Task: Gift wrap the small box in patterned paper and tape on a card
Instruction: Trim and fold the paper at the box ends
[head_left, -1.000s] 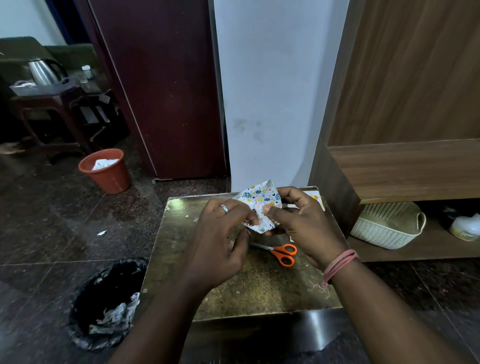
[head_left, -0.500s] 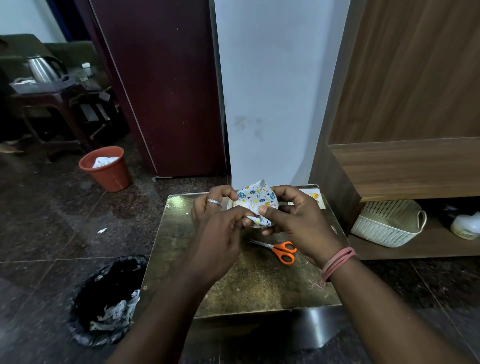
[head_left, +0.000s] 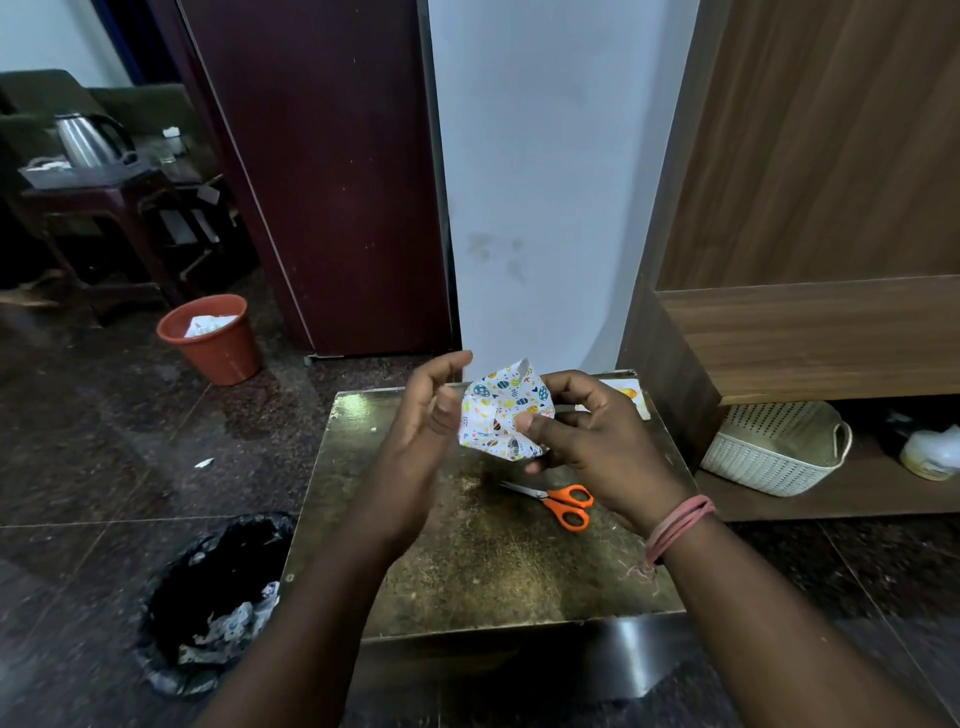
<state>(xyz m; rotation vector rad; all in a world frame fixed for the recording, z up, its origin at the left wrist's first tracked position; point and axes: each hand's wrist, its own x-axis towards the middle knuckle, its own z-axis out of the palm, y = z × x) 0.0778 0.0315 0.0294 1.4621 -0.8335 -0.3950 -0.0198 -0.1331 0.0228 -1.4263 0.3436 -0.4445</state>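
Right hand (head_left: 587, 447) pinching paper-wrapped box (head_left: 501, 418); left hand (head_left: 428, 421) just beside it, fingers relaxed, holding nothing.

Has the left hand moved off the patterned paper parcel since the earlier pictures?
Yes. The left hand has let go, now left of the patterned paper parcel, judged against the orange-handled scissors.
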